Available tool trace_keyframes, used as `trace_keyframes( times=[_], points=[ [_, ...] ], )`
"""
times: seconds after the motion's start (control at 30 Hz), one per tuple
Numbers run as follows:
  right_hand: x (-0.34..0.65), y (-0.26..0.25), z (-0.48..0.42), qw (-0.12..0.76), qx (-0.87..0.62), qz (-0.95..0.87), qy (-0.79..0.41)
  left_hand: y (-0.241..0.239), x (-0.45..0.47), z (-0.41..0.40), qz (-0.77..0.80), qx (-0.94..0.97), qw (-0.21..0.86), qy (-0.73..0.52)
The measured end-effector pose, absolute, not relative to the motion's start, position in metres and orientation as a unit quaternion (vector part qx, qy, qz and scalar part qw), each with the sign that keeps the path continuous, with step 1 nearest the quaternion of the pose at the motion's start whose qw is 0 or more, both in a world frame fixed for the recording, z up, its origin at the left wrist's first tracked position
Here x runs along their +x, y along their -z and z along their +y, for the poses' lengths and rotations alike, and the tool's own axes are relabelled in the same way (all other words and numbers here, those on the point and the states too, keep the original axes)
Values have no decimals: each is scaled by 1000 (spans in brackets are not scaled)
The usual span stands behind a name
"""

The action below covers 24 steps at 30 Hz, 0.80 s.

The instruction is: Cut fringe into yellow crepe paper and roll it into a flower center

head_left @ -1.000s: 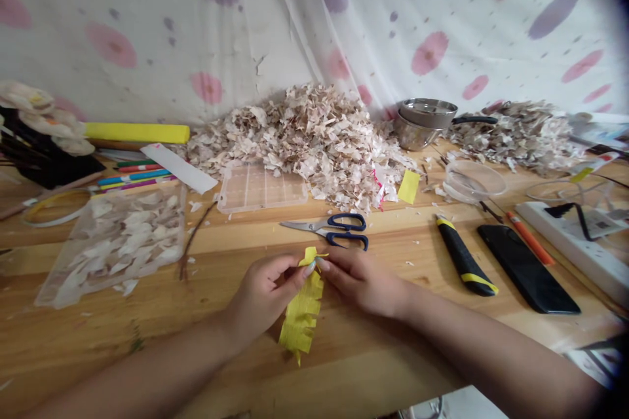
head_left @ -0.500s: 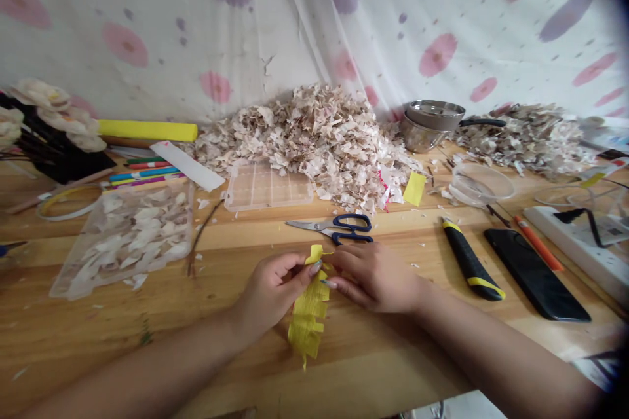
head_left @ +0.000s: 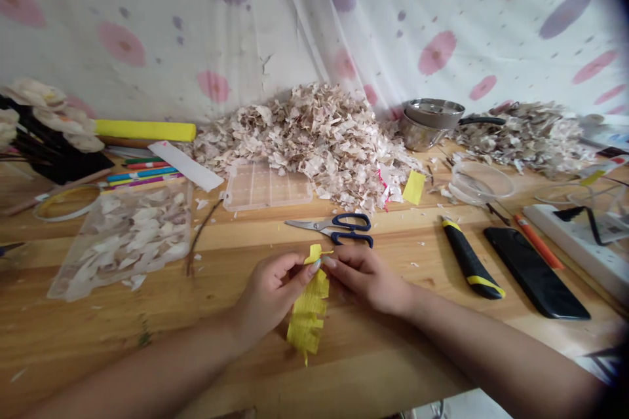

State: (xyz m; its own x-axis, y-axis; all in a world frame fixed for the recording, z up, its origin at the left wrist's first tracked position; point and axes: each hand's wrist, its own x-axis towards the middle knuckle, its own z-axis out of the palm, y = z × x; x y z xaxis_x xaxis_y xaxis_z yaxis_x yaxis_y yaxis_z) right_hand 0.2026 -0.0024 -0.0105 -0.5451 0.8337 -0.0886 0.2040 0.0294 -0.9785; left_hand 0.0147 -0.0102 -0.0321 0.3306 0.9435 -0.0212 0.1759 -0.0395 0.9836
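Note:
A strip of yellow crepe paper (head_left: 307, 321), cut into a fringe along its right side, hangs down from between my hands. My left hand (head_left: 275, 285) pinches it near the top between thumb and fingers. My right hand (head_left: 371, 275) is closed at the strip's upper right edge, thumb and fingertips on a narrow twisted tab of the paper. Just beyond the hands lie scissors (head_left: 339, 227) with dark blue handles, blades partly apart and pointing left.
Behind are a big heap of pale dried petals (head_left: 319, 137), a clear divided tray (head_left: 268, 186) and metal bowls (head_left: 432, 119). A petal-filled box (head_left: 132, 229) stands left. On the right lie a black-yellow cutter (head_left: 472, 258), a phone (head_left: 535, 273) and a power strip (head_left: 584, 242).
My right hand's fingers have drawn together and closed on the top tab, with the thumb raised nearer my left thumb. My left hand keeps its pinch on the yellow strip.

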Motion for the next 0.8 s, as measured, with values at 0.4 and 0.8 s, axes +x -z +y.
trace_keyframes(
  times=[0.4,0.8],
  points=[
    [203,3,-3,224,-345,-243,-879,28,14,-14,448,732,361,-365],
    [219,-3,6,216,-430,-834,-270,33,14,-10,456,612,530,-368]
  ],
)
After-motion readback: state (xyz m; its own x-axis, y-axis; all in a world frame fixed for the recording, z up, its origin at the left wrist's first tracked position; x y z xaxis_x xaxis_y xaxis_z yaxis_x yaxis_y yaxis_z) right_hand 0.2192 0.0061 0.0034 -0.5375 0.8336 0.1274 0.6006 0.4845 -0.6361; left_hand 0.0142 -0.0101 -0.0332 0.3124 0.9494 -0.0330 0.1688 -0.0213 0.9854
